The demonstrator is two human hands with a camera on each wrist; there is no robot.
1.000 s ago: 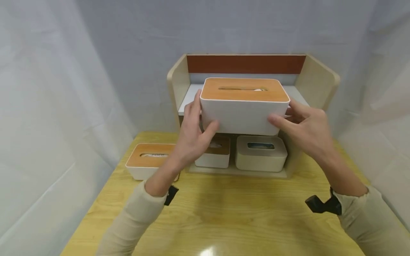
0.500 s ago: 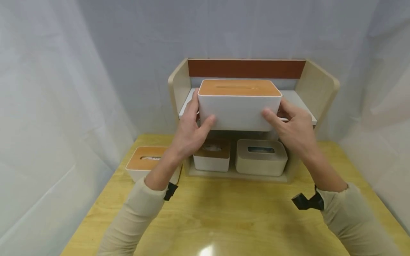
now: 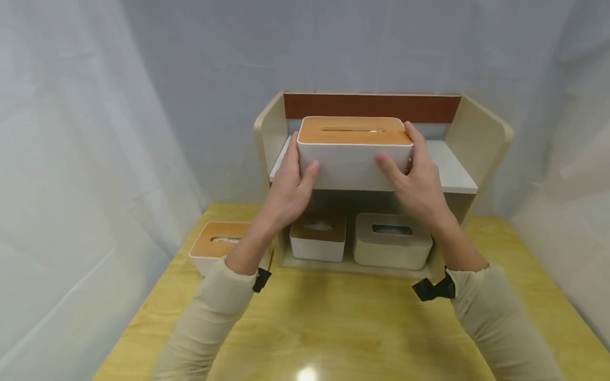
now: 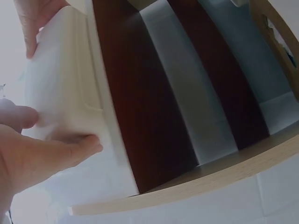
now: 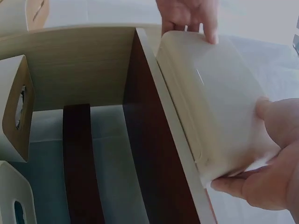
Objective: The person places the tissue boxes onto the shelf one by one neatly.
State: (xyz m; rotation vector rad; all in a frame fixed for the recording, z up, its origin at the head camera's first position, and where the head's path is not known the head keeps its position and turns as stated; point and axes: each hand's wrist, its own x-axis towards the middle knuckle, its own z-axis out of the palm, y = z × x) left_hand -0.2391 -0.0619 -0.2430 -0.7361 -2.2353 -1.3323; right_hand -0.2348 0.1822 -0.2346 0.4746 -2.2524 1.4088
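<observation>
A white tissue box with an orange-brown wooden lid (image 3: 355,153) is at the front of the upper shelf (image 3: 450,172) of a wooden rack. Whether it rests fully on the board I cannot tell. My left hand (image 3: 296,165) grips its left end, thumb on the front face and fingers round the side. My right hand (image 3: 411,159) grips the right end the same way. In the left wrist view the box (image 4: 60,84) lies against my left hand (image 4: 46,156). The right wrist view shows the box (image 5: 219,102) held by my right hand (image 5: 268,177) beside the shelf board.
In the rack's lower compartment stand a small white box with a wooden lid (image 3: 318,239) and a beige box (image 3: 393,247). Another wood-lidded white box (image 3: 216,247) sits on the yellow wooden table (image 3: 333,328) left of the rack. Pale cloth walls surround the table.
Both hands have carried the tissue box away from me and inward over the upper shelf. The arms have stretched forward with it.
</observation>
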